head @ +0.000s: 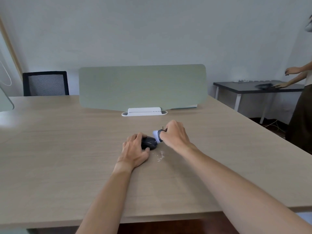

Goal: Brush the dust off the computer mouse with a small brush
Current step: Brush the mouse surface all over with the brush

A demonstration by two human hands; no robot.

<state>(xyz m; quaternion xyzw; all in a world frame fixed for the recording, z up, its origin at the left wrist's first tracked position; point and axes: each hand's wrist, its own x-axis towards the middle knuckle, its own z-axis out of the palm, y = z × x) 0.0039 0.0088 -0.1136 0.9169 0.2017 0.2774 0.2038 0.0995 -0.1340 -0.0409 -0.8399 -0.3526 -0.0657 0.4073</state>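
Observation:
A black computer mouse (149,143) lies on the light wooden desk (67,149) near its middle. My left hand (135,149) grips the mouse from the left side, fingers over its back and thumb at its front edge. My right hand (175,135) is closed around a small brush (157,135) with pale bristles and a dark ferrule. The bristles touch the mouse's upper right side. Whitish dust (160,156) lies scattered on the desk just right of and below the mouse.
A pale green divider panel (143,86) in a white base (144,112) stands behind the hands. A black mesh chair (45,83) is at the back left. At the right, another person (302,102) leans over a dark table (249,86).

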